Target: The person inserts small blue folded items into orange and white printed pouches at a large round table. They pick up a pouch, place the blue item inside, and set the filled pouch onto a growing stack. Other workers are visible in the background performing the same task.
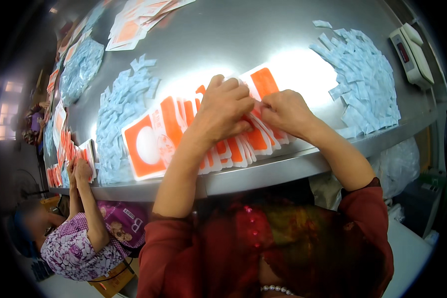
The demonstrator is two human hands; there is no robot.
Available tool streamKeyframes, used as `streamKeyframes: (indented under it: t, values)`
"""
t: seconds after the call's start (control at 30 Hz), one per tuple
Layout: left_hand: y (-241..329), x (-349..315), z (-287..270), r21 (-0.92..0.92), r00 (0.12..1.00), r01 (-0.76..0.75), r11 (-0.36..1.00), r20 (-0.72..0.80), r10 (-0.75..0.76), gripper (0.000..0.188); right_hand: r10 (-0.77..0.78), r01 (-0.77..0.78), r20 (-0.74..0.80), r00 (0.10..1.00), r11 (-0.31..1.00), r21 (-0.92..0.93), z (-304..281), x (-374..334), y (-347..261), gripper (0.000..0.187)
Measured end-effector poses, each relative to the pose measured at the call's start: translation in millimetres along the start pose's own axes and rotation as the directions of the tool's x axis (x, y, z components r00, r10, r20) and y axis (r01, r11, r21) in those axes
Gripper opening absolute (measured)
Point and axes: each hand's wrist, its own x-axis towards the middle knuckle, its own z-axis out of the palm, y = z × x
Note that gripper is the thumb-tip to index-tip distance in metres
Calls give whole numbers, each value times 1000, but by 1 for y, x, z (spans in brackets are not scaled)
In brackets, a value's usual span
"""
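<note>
A fanned row of flat orange-and-white packets (143, 144) lies along the near edge of the metal table, overlapping one another. Over the middle of the row, my left hand (227, 107) is closed, its fingers curled down; what they hold is hidden beneath the hand. Close to its right, my right hand (289, 115) is closed in a pinch at the upper edge of a packet. The two hands nearly meet. Small pale-blue sachets lie in a heap (124, 111) left of the row and in another heap (365, 79) to the right.
More packets (134, 25) are stacked at the far side of the steel table (273, 30). A clear bag of blue sachets (82, 69) lies at far left; a white scale (411, 55) stands at right. Leftward, a co-worker's hands (80, 170) handle similar packets.
</note>
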Motion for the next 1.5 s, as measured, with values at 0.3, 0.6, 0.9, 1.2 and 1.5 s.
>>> streamKeyframes:
  t: [0.3,0.6,0.9,1.2,1.5]
  values:
    - [2,0,-12,12,995,28,1000,-98,-27,37,243,-244,46,969,912,330,-12,11,16,21]
    - [8,3,-10,145,985,-142,979,-76,154,27,178,-165,-76,981,975,146,-8,10,10,25]
    - [17,5,-10,112,978,110,988,164,-128,33,251,-261,81,965,860,438,-25,8,10,36]
    - [13,-1,-7,78,994,58,995,88,-65,20,183,-169,-44,982,752,-638,-61,-51,118,18]
    - [11,-3,-10,136,982,89,987,155,-110,26,267,-143,-134,954,801,581,-78,-37,34,15]
